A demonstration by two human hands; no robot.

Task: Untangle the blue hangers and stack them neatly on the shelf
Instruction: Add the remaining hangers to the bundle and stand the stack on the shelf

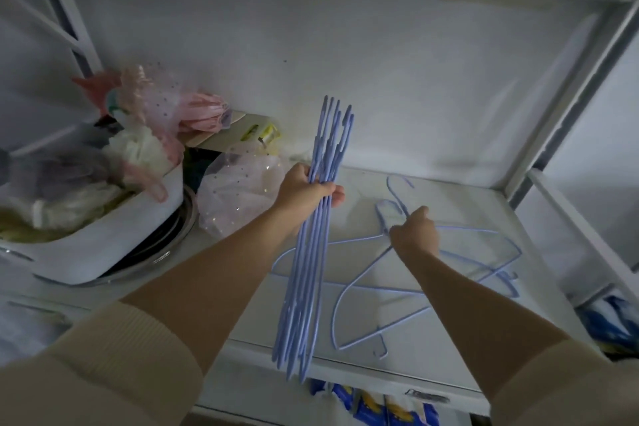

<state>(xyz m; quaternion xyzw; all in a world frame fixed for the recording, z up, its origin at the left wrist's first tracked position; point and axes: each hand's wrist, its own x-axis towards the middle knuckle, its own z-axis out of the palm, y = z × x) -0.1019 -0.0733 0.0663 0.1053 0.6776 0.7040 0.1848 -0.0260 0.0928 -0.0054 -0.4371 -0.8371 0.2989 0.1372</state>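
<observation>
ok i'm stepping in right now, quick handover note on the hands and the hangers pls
Left hand: shut around a bundle of blue hangers, held edge-on above the shelf.
Right hand: gripping one of the loose hangers near its neck, on the shelf.
Done: a handful gathered and lined up in the bundle.
Left: several hangers lie overlapped on the shelf; free them, add them to the bundle, then lay the stack down neatly.

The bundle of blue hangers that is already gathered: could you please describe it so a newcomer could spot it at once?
Start at the white shelf, then find the left hand raised above its left part. It grips the bundle of blue hangers, held edge-on and nearly upright. Unlike the loose blue hangers lying flat and crossed by the right hand, these are aligned together.
</observation>
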